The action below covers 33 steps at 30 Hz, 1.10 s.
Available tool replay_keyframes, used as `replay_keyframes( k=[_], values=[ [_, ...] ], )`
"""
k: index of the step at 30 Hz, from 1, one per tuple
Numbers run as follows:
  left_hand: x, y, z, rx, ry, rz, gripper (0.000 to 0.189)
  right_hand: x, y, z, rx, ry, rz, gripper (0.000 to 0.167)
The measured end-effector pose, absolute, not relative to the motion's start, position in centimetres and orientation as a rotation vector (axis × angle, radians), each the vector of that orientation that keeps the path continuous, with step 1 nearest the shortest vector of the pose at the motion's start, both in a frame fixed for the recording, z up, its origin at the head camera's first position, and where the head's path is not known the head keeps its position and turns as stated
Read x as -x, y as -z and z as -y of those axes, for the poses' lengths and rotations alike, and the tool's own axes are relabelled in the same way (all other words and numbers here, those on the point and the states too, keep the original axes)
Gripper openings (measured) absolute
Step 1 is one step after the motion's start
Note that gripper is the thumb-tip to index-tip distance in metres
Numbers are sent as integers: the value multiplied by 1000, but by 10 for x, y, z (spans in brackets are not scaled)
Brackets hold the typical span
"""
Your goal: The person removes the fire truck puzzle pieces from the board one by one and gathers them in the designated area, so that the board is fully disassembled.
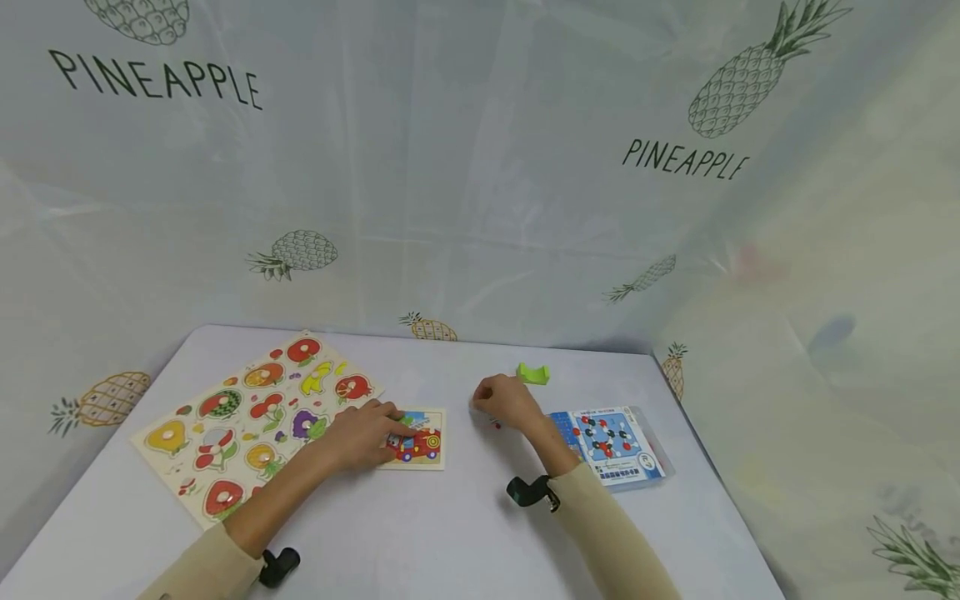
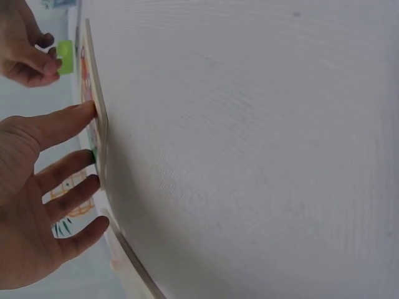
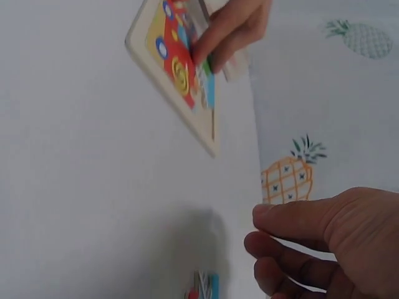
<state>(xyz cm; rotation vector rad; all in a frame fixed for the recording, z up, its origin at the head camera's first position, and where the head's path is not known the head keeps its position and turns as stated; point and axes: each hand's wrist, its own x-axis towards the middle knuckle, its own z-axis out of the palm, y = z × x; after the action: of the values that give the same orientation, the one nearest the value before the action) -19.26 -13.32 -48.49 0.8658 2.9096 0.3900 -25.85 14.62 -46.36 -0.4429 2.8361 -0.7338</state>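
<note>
My left hand [image 1: 366, 437] rests on a small wooden jigsaw puzzle [image 1: 429, 450] with a picture of a red vehicle. In the left wrist view its fingers [image 2: 68, 200] are spread and fairly straight, with the thumb and some fingertips touching the puzzle. To the right, my right hand [image 1: 507, 402] hovers over the table, apart from the puzzle. The right wrist view shows its thumb and fingers [image 3: 293, 218] loosely bent, with nothing visible between them. Beside it lies a blue-and-white box [image 1: 611, 446] printed with red and black balls.
A large board of fruit pictures [image 1: 247, 429] lies at the left of the white table [image 1: 457, 533], partly under my left forearm. A bright green curved piece [image 1: 533, 374] sits beyond my right hand. Pineapple-printed sheeting [image 1: 450, 208] hangs behind the table.
</note>
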Motion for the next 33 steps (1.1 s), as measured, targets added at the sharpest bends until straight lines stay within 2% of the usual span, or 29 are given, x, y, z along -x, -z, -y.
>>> replay_keyframes(
  k=[14,33],
  values=[
    [190,481,135,-862,-344,-2898,42,240,479,-88,580,748,-2732,19],
    [187,482,135,-843,-368,-2906,42,234,488,-76,573,727,-2749,22]
  ],
)
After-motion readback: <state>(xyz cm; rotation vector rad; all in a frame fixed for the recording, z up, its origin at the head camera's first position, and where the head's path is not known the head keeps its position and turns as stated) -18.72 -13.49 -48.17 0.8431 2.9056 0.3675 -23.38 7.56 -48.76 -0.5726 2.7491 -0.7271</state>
